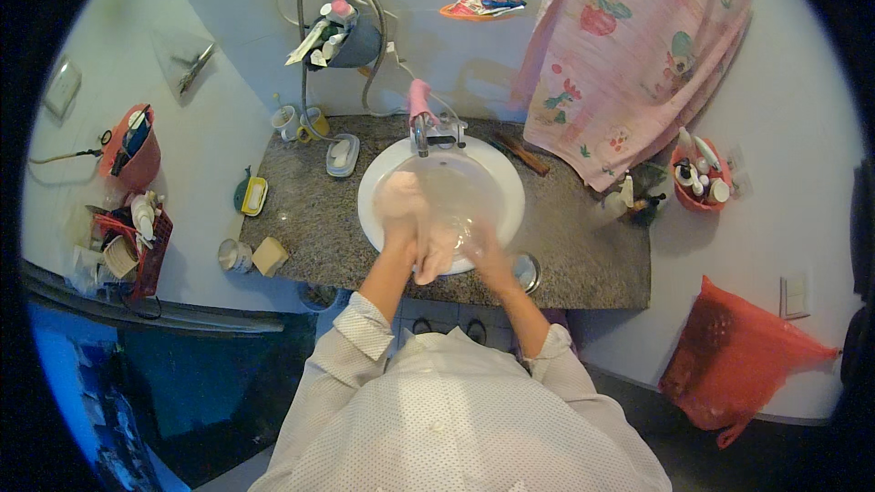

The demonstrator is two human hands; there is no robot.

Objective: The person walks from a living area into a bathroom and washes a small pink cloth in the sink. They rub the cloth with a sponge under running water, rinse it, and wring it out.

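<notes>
A pale pink cloth [437, 256] lies wet in the white washbasin [369, 208], which holds cloudy water. One end of it hangs over the front rim. My left hand [402, 229] grips the cloth at the basin's left front, its fingers partly hidden by the folds. Blurred by motion, my right hand [489, 256] is over the right front of the basin, beside the cloth; its fingers are unclear. The chrome faucet [422, 140], with a pink cover on its handle, stands at the back rim.
On the granite counter [581, 266] are a soap dish [342, 155], a wooden-handled brush [526, 156], a spray bottle [618, 201] and a round glass dish [526, 272]. A yellow sponge [270, 257] sits at the left corner. A pink towel [615, 68] hangs down to the counter.
</notes>
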